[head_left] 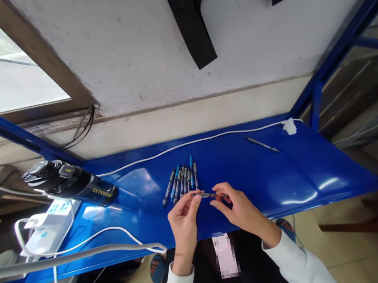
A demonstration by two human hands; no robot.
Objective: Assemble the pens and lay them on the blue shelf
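Observation:
Both hands meet above the front part of the blue table point(237, 172), with a dark pen point(206, 195) stretched between them. My left hand point(183, 215) pinches one end of it between thumb and fingers. At the other end, my right hand point(238, 205) grips the pen with thumb and fingertips; its exact tip is partly hidden. Just beyond my left hand lies a cluster of pens point(182, 178), some grey and some blue, side by side. A single pen point(262, 144) rests apart, farther back on the right.
A black bottle point(83, 183) stands tilted in view at the left, beside a white power strip point(52, 224). White cables point(116, 228) cross the table's left side. Crumpled white paper point(289, 126) lies at the back right. A phone point(226, 256) is on my lap.

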